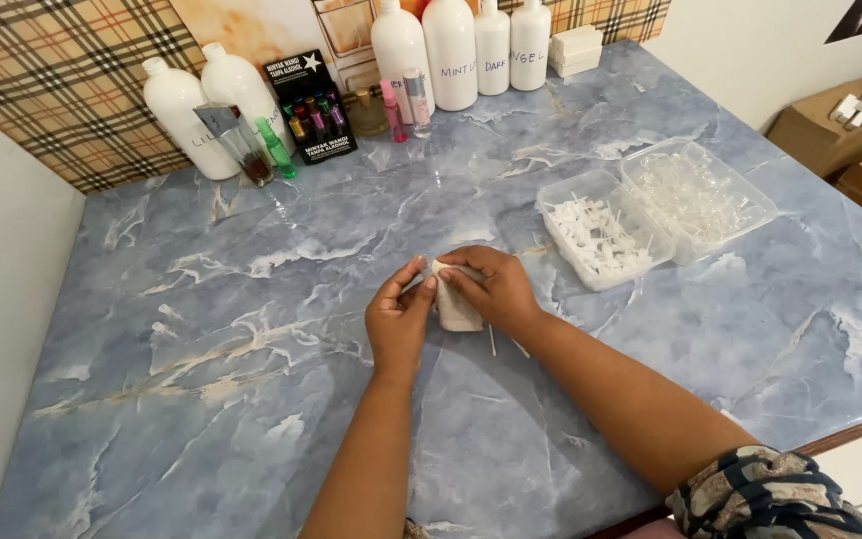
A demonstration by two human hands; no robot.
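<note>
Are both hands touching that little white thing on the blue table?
Touching. In the head view, the left hand and the right hand both press their fingers onto the small white object, with no gap showing.

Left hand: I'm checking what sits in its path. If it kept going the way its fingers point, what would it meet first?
The left hand points up and right, and its fingertips already touch the small white piece held against the right hand. That piece comes first; the right hand's fingers lie just behind it.
</note>
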